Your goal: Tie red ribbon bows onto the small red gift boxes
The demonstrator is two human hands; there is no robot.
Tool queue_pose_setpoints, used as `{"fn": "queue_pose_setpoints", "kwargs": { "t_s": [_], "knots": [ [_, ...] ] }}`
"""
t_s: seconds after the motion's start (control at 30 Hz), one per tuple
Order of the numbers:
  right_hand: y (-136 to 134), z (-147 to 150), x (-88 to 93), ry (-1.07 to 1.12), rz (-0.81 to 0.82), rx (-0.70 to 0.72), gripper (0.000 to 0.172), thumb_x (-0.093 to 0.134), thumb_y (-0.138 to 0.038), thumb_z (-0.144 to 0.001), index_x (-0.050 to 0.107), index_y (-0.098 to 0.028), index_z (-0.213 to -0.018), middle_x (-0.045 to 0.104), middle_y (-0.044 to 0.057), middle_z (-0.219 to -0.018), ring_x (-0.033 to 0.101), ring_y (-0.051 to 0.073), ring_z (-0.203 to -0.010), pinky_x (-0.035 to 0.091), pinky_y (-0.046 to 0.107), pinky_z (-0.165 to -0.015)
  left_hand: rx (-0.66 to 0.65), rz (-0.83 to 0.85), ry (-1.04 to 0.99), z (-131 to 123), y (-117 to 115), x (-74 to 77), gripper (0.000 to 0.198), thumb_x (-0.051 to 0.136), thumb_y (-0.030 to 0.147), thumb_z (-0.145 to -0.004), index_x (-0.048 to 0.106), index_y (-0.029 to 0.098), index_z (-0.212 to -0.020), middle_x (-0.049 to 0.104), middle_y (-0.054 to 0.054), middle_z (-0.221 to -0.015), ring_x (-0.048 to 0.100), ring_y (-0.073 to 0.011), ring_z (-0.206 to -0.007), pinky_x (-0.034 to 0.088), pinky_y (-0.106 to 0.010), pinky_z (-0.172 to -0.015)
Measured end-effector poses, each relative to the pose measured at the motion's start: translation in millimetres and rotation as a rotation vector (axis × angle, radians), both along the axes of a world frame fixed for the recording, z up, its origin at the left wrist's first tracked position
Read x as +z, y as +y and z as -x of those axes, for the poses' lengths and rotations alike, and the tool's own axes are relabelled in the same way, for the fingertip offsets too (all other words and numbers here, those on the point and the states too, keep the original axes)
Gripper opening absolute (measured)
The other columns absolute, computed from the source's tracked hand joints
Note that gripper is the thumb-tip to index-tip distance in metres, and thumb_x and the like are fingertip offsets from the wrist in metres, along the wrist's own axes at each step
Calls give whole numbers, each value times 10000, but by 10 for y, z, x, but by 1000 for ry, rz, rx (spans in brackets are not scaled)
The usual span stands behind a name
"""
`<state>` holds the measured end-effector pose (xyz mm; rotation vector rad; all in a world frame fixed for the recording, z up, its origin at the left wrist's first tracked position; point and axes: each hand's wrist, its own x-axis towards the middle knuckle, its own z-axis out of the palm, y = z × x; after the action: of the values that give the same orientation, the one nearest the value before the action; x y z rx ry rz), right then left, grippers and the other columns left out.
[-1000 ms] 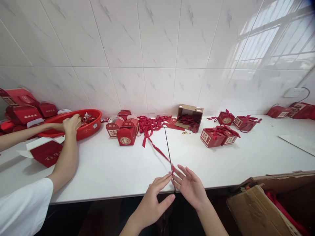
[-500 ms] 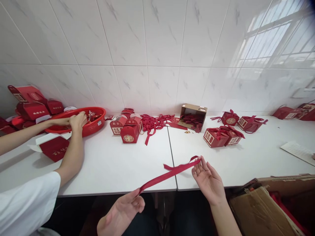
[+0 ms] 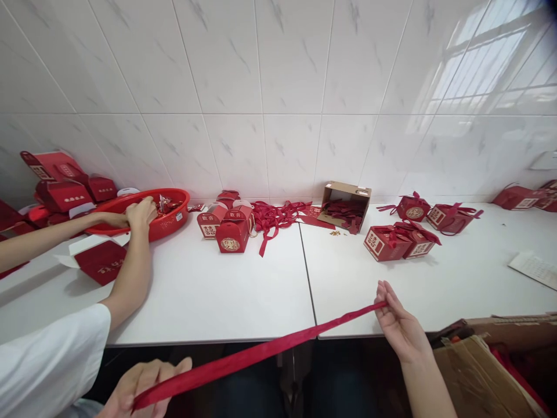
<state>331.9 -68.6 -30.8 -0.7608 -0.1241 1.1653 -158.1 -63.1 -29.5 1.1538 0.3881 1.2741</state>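
Observation:
A long red ribbon [image 3: 261, 352] stretches slantwise between my two hands, over the front edge of the table. My left hand [image 3: 145, 383], low at the left, is closed around its near end. Higher up at the right, my right hand [image 3: 400, 322] pinches the far end between thumb and fingers. Beyond the ribbon, a heap of loose red ribbons [image 3: 278, 216] lies by the wall. Left of that heap stand several red gift boxes [image 3: 232, 235] with gold print. Several ribbon-tied red boxes [image 3: 387, 242] sit at the right.
On the left a co-worker's hands [image 3: 140, 215] reach into a red basin [image 3: 174, 223] of wrapped pieces, beside an opened red box [image 3: 100, 258]. A small cardboard box [image 3: 348, 188] lies near the wall. A large carton [image 3: 483, 371] stands front right; a paper [image 3: 533, 268] lies behind it.
My hands have moved apart, the left down and leftward, the right to the right. The ribbon, partly folded back before, is now pulled out into one straight length.

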Motion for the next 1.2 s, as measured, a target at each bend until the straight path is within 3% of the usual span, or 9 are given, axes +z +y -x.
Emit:
{"fn": "queue_pose_setpoints", "kwargs": {
  "t_s": [0.07, 0.13, 0.23, 0.33, 0.4, 0.57, 0.8, 1.0, 1.2],
  "knots": [
    [-75, 9, 32, -37, -13, 12, 466, 651, 26, -648, 624, -228, -1038, 674, 4, -922, 579, 44, -584, 536, 130, -512, 183, -26, 223, -95, 154, 254, 303, 594, 592, -702, 722, 404, -901, 745, 61, -891, 690, -236, -811, 517, -429, -888],
    [-161, 51, 85, -105, -21, 46, 598, 676, 7, -645, 552, -274, -1158, 650, -32, -797, 429, 12, -424, 435, 106, -392, 322, 64, 577, -311, 426, 541, 480, 589, 533, -748, 622, 304, -1170, 610, -35, -1251, 528, -299, -1184, 407, -457, -1015],
    [-287, 146, 170, -278, 43, 110, 739, 708, -128, -703, 366, -344, -1321, 618, -58, -717, 338, 23, -375, 344, 134, -351, 656, 210, 989, -717, 1040, 814, 816, 613, 549, -722, 317, 226, -1410, 375, -147, -1440, 348, -329, -1324, 345, -493, -1043],
    [-388, 234, 237, -455, 131, 157, 654, 692, -303, -753, 377, -288, -1327, 615, -38, -722, 287, 31, -364, 266, 168, -337, 930, 144, 1280, -1035, 1696, 804, 1024, 646, 569, -666, 149, 147, -1456, 197, -217, -1492, 209, -386, -1368, 275, -536, -1062],
    [-444, 265, 269, -544, 155, 217, 535, 665, -395, -773, 488, -230, -1250, 617, -12, -745, 242, 23, -363, 232, 192, -346, 975, 147, 1437, -1158, 2032, 710, 1068, 648, 591, -643, 121, 139, -1455, 172, -244, -1484, 188, -433, -1354, 294, -592, -1014],
    [-561, 228, 302, -734, 166, 334, 429, 635, -491, -779, 650, -194, -1088, 586, 16, -780, 274, 33, -413, 250, 227, -413, 976, 108, 1547, -1210, 2374, 535, 913, 606, 556, -686, 239, 115, -1397, 227, -279, -1417, 333, -461, -1264, 325, -599, -960],
    [-557, 218, 325, -739, 227, 328, 614, 627, -530, -763, 535, -213, -1281, 257, -69, -554, 238, 77, -477, 186, 209, -436, 750, -74, 1430, -975, 1947, 508, 796, 686, 453, -665, 326, 224, -1337, 363, -137, -1333, 488, -292, -1193, 428, -398, -974],
    [-319, 434, 376, -700, 213, 443, 497, 494, -474, -811, 536, -161, -1194, 229, -84, -541, 154, 74, -454, 124, 220, -444, 84, -302, 1124, -948, 999, 547, 780, 679, 303, -707, 303, 280, -1390, 265, -100, -1476, 339, -277, -1336, 373, -406, -1054],
    [-160, 877, 584, -869, -45, 643, 373, 457, -454, -884, 414, -222, -1173, 459, -56, -617, 359, 105, -516, 312, 240, -524, -204, -344, 1084, -1191, 509, 685, 875, 626, 147, -717, 181, 292, -1457, 84, -73, -1558, 149, -285, -1414, 202, -459, -1130]
  ]
}}
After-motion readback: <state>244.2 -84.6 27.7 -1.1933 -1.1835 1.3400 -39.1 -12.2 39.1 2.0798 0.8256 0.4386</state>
